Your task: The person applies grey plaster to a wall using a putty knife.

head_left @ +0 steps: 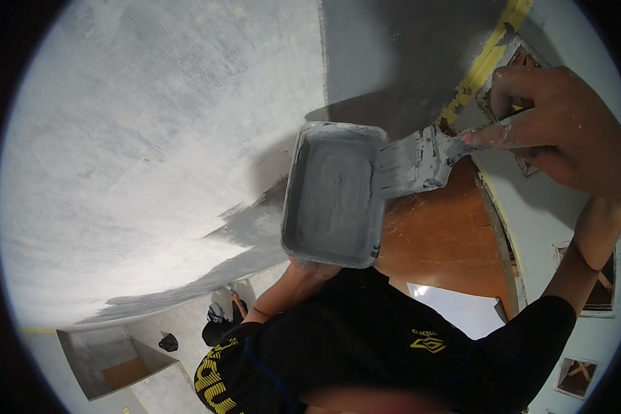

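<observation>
A rectangular tub of grey paint [334, 193] is held up at the middle of the view, its rim smeared with the same grey. My left hand [312, 270] supports it from below at its near edge; most of the fingers are hidden under the tub. In my right hand [562, 127] is a wide flat paintbrush [414, 162], gripped by its handle. Grey paint coats the brush, and its bristles lie against the tub's right rim.
A large pale wall [152, 117] spreads over the left, with darker grey patches [255, 224] behind the tub. Yellow tape [479, 69] runs along an edge at upper right. A brown panel [441, 234] lies right of the tub. Another person [224, 314] is at lower left.
</observation>
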